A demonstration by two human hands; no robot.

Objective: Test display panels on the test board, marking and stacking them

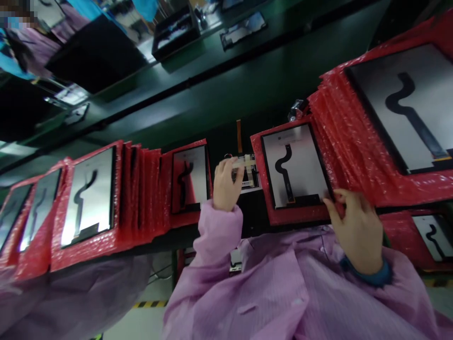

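My left hand (227, 185) is closed in a pinch, thumb and forefinger forming a loop, above a small circuit board (250, 182) with a white label. A pale strip crosses the board at the fingertips, but what they pinch is too small to make out. Right of the board, a display panel (307, 167) with a black S-shaped flex cable (282, 165) lies face down on a red bubble-wrap sleeve (283, 219). The thumb and forefinger of my right hand (359, 229) grip this panel's lower right edge.
Stacks of red sleeves with panels flank me, one stack (141, 189) on the left and another (347, 127) on the right. An orange flex strip (239, 136) lies behind the board. A black bin (175, 35) stands across the green bench (226, 85). A neighbour's sleeve (78, 297) reaches in at lower left.
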